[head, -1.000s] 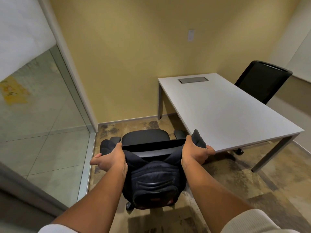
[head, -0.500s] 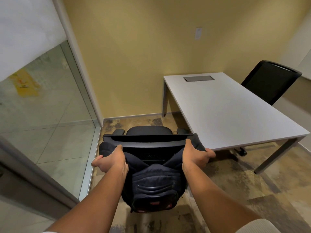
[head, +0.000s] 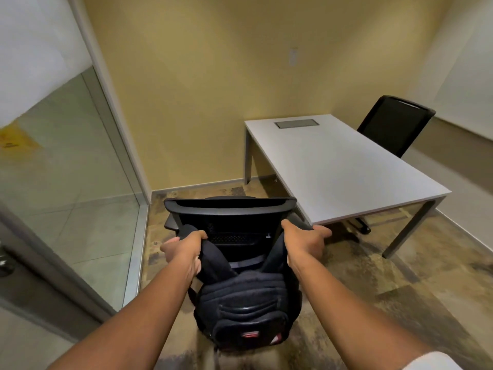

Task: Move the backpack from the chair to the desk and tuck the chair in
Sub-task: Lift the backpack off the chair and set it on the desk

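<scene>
A black backpack [head: 246, 313] with red marks near its bottom hangs behind the backrest of a black office chair [head: 229, 212]. Its two shoulder straps rise on either side of the backrest. My left hand [head: 184, 249] grips the left strap and my right hand [head: 304, 240] grips the right strap, just below the backrest's top rail. The chair stands on the floor left of the near corner of the white desk [head: 346, 169]. The chair's seat and base are mostly hidden behind the backrest and the backpack.
A second black chair [head: 394, 124] stands behind the desk at the far right. A grey cable hatch [head: 296, 123] lies in the desk's far edge. A glass partition [head: 66, 169] with a metal frame runs along the left. The yellow wall closes the back.
Both hands have pulled the straps back off the backrest's top, and the backpack has come lower and nearer to me. The chair backrest now shows fully above my hands.
</scene>
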The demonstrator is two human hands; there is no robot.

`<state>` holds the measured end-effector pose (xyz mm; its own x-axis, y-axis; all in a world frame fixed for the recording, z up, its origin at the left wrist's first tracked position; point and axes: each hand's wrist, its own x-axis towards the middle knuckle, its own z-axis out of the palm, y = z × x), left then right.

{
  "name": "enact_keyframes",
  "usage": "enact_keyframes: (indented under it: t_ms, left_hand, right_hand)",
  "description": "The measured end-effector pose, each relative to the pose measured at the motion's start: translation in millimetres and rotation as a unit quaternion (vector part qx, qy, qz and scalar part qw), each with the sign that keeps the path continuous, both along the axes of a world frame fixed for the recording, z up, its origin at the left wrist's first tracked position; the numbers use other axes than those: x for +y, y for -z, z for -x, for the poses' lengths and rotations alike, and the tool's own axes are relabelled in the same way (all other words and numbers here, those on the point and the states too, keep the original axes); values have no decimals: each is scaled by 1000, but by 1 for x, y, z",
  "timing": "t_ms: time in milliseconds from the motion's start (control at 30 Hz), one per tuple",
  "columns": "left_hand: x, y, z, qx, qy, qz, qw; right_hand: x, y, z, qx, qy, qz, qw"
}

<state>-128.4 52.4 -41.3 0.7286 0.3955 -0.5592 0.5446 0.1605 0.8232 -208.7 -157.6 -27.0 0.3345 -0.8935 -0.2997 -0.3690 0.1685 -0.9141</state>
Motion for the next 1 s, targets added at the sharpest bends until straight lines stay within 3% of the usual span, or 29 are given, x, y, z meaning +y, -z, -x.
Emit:
enact_keyframes:
  t_ms: [133, 367, 567, 867, 1000]
  left_hand:
    - [23, 1, 4, -32, 91, 21, 995]
    - [77, -24, 11, -143, 145, 39, 978]
    - [101, -26, 51, -309, 217, -11, 926]
    - [143, -5, 75, -348, 292, -102, 885]
    - [137, -18, 71, -377, 266, -129, 878]
  right_hand:
    - [18, -15, 10, -7, -28, -15, 999]
    - [55, -68, 11, -107, -79, -90, 987]
    - [75, -120, 6, -144, -123, -121, 974]
    - [87, -184, 7, -170, -152, -127, 965]
    - [91, -200, -1, -162, -170, -107, 966]
